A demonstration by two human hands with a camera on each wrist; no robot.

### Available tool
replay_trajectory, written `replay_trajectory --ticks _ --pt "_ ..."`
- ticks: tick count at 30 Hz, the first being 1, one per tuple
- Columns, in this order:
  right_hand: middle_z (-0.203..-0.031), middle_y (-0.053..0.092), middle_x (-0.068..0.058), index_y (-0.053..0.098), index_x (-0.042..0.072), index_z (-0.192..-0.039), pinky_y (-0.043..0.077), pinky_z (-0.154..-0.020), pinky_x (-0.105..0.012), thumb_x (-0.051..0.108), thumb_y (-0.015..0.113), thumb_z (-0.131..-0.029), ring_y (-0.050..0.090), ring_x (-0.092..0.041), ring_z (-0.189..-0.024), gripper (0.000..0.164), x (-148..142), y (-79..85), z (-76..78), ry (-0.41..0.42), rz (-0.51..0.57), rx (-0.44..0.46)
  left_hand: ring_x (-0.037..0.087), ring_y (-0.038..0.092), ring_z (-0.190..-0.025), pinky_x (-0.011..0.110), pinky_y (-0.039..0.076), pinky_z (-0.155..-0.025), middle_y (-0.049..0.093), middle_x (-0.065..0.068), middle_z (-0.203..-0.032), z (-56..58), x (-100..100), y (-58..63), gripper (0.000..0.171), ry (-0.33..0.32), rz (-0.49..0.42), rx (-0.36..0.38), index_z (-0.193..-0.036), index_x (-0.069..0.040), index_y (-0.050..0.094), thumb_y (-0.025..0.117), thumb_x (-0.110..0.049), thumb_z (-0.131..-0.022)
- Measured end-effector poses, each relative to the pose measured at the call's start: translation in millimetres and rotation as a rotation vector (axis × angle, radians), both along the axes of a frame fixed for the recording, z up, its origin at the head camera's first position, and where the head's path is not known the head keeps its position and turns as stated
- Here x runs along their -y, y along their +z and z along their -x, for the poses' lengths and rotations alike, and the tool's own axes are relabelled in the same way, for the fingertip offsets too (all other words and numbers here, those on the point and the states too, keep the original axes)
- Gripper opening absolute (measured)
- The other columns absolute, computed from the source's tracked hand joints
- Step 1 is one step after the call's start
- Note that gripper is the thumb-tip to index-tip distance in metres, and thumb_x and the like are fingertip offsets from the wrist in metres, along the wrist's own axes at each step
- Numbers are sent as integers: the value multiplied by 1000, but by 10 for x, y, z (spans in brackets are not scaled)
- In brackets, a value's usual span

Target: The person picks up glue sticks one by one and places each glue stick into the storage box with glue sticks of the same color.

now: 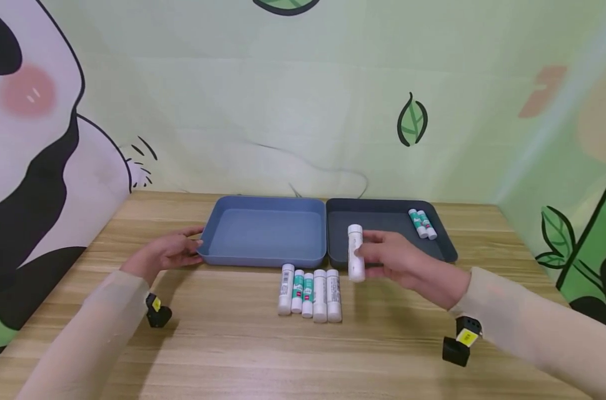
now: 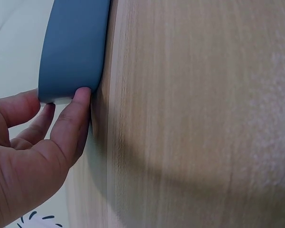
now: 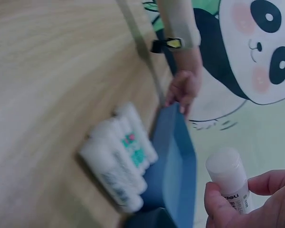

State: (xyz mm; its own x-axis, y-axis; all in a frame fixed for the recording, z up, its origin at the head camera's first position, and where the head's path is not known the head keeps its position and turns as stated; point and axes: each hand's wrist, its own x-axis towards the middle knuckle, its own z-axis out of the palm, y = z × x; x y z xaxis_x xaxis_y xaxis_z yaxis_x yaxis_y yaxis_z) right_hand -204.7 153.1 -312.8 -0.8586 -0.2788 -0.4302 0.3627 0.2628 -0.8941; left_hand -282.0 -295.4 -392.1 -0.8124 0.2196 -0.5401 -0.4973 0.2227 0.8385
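In the head view my right hand [image 1: 395, 255] holds a white glue stick [image 1: 355, 255] nearly upright, in front of the dark tray [image 1: 377, 206]. The right wrist view shows its white cap [image 3: 224, 164] and thumb and fingers pinching the body. My left hand [image 1: 170, 254] touches the left end of the blue tray [image 1: 265, 260]; in the left wrist view its fingertips [image 2: 83, 95] rest against the outer wall. A row of glue sticks [image 1: 320, 297] lies on the table before the trays, some all white and two with green labels.
Two small green-labelled glue sticks [image 1: 422, 224] lie inside the dark tray at its right side. Both trays stand side by side on the wooden table [image 1: 223, 344], near a wall cloth [image 1: 293, 100] printed with a panda and leaves.
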Motion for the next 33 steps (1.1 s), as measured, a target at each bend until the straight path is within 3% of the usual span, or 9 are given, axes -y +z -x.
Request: replay_trajectory --ticks 6,14,21,27,29,33 --pt "-159 35 -24 19 3 -163 54 -108 -42 9 53 -102 52 -31 -128 70 38 234 164 -11 3 -40 10 55 -100 23 57 -89 38 10 -133 -1 -15 27 71 1 1 9 -166 -13 0 42 -8 -108" --pt "-160 34 -22 19 3 -163 51 -111 -40 9 50 -104 49 -30 -131 67 131 525 393 3 16 -77 8 55 -99 22 57 -87 40 8 -126 -1 -28 18 71 -2 -5 6 -165 -12 -1 41 -7 -108" --pt "-159 37 -19 21 3 -163 60 -83 -21 9 49 -104 53 -23 -124 65 220 705 596 -1 28 -66 6 53 -100 21 57 -87 42 6 -121 -3 -21 -1 73 -22 -20 -15 -165 -9 -4 42 -6 -108" --pt "-159 36 -18 23 3 -162 58 -72 -17 9 49 -105 52 -21 -122 63 332 757 788 -1 37 -52 6 53 -98 21 57 -86 40 7 -121 -4 -10 -2 73 -10 -17 -8 -165 -10 -4 41 -6 -108" --pt "-158 36 -17 25 3 -162 59 -73 -18 8 49 -105 52 -22 -123 62 368 751 857 -7 40 -53 6 53 -99 21 57 -87 41 6 -120 -3 -12 -2 73 -8 -19 -5 -165 -10 -3 41 -6 -108" --pt "-155 39 -15 30 3 -160 58 -100 -31 7 48 -104 51 -23 -124 59 454 720 993 -26 55 -53 8 53 -102 21 57 -87 40 6 -123 -1 -19 5 72 -1 -13 5 -165 -12 -2 41 -7 -108"
